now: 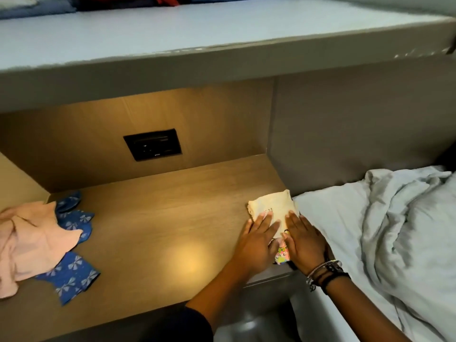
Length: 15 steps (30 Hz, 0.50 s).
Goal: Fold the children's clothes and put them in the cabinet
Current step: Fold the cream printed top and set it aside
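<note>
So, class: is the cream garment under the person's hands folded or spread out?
Folded. The cream garment is a small compact bundle at the wooden shelf's right edge, with both hands pressing flat on it: left hand, right hand.

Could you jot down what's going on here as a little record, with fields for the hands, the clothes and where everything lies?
surface: wooden shelf in a lit niche
left hand: flat, palm down on the cream garment
right hand: flat beside it, also pressing
cream garment: folded small, at the shelf's right edge, next to the bed
pink garment: unfolded, at the shelf's left end
blue patterned garment: unfolded, partly under the pink one
bed: pale sheet with a rumpled duvet, right of the shelf
back wall: dark socket panel
</note>
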Each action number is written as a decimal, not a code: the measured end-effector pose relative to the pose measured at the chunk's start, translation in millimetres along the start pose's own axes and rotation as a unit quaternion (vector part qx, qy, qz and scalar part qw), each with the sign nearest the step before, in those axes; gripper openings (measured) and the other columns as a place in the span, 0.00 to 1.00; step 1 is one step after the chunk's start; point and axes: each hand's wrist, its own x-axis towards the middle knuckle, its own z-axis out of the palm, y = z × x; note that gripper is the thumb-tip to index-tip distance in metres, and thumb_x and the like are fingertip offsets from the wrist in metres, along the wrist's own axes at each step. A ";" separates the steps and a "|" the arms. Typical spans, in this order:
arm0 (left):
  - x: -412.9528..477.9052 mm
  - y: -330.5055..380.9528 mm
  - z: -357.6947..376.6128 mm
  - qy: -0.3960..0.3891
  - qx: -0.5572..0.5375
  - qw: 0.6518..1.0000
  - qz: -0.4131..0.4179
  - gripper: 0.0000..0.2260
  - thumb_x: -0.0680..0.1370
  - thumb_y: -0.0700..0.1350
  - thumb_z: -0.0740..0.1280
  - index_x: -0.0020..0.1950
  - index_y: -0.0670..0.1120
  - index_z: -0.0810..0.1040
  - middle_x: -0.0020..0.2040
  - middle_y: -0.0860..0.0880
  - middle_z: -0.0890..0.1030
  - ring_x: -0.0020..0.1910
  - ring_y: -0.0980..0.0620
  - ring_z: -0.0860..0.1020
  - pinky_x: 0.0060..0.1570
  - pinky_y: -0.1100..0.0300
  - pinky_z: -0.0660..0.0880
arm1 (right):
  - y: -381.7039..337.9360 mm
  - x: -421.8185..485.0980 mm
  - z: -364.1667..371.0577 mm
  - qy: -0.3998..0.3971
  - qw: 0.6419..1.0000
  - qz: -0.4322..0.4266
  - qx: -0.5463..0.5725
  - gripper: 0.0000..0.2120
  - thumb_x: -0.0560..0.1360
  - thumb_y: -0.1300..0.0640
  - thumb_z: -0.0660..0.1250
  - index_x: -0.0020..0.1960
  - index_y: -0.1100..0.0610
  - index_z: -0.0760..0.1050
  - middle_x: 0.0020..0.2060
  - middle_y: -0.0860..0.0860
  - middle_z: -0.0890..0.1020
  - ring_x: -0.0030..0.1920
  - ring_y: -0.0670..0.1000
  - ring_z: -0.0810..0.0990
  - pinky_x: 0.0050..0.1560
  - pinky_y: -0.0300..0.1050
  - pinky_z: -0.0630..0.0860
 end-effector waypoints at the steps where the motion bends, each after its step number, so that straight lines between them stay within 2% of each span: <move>1: -2.2 -3.2 -2.3 -0.002 0.008 1.000 0.002 0.24 0.82 0.55 0.53 0.77 0.52 0.62 0.80 0.50 0.55 0.79 0.50 0.50 0.75 0.43 0.49 | -0.8 -0.1 3.9 -0.019 1.000 0.005 -0.008 0.28 0.75 0.47 0.49 0.63 0.60 0.76 0.62 0.57 0.80 0.59 0.61 0.79 0.54 0.64 0.76; 3: -8.0 -2.6 -12.4 0.011 0.032 0.999 0.016 0.23 0.81 0.53 0.54 0.77 0.50 0.63 0.80 0.47 0.57 0.79 0.48 0.51 0.76 0.42 0.48 | 0.7 -1.3 11.8 -0.026 0.998 0.006 -0.050 0.28 0.75 0.46 0.49 0.62 0.62 0.77 0.60 0.58 0.81 0.60 0.61 0.79 0.58 0.66 0.72; 6: -33.9 -10.3 -43.0 0.047 0.016 0.999 0.006 0.23 0.80 0.50 0.58 0.76 0.49 0.64 0.79 0.46 0.58 0.79 0.47 0.53 0.76 0.42 0.45 | -7.4 -1.6 5.6 -0.032 0.998 0.005 -0.053 0.39 0.78 0.41 0.37 0.57 0.64 0.79 0.59 0.62 0.80 0.63 0.61 0.69 0.64 0.64 0.58; 7: -50.0 -21.9 -55.3 0.072 0.003 0.997 -0.007 0.23 0.80 0.49 0.60 0.75 0.48 0.66 0.79 0.45 0.60 0.78 0.46 0.54 0.76 0.42 0.45 | -19.1 -0.8 -2.1 -0.029 0.998 0.003 -0.052 0.39 0.78 0.40 0.37 0.56 0.65 0.79 0.59 0.63 0.80 0.62 0.63 0.69 0.64 0.65 0.56; 10: -114.9 -82.8 -93.6 0.136 0.018 0.989 -0.062 0.21 0.77 0.47 0.62 0.71 0.48 0.70 0.76 0.44 0.65 0.77 0.46 0.57 0.75 0.44 0.45 | -84.5 12.6 -19.5 0.016 0.998 -0.018 -0.053 0.33 0.71 0.41 0.50 0.57 0.65 0.78 0.58 0.65 0.79 0.58 0.67 0.75 0.59 0.66 0.66; 13: -191.4 -171.2 -134.0 0.176 0.076 0.968 -0.159 0.21 0.74 0.45 0.65 0.67 0.47 0.75 0.73 0.43 0.71 0.74 0.43 0.65 0.74 0.38 0.55 | -192.1 22.1 -5.4 0.006 0.992 -0.126 -0.012 0.30 0.67 0.41 0.56 0.53 0.63 0.80 0.52 0.64 0.82 0.52 0.65 0.80 0.51 0.64 0.76; 15: -234.2 -230.0 -160.6 0.200 0.112 0.940 -0.252 0.23 0.71 0.42 0.63 0.67 0.45 0.76 0.71 0.42 0.73 0.72 0.40 0.69 0.71 0.39 0.61 | -268.2 23.4 14.3 -0.017 0.980 -0.198 0.027 0.27 0.66 0.42 0.61 0.54 0.60 0.80 0.52 0.61 0.83 0.52 0.63 0.81 0.52 0.61 0.78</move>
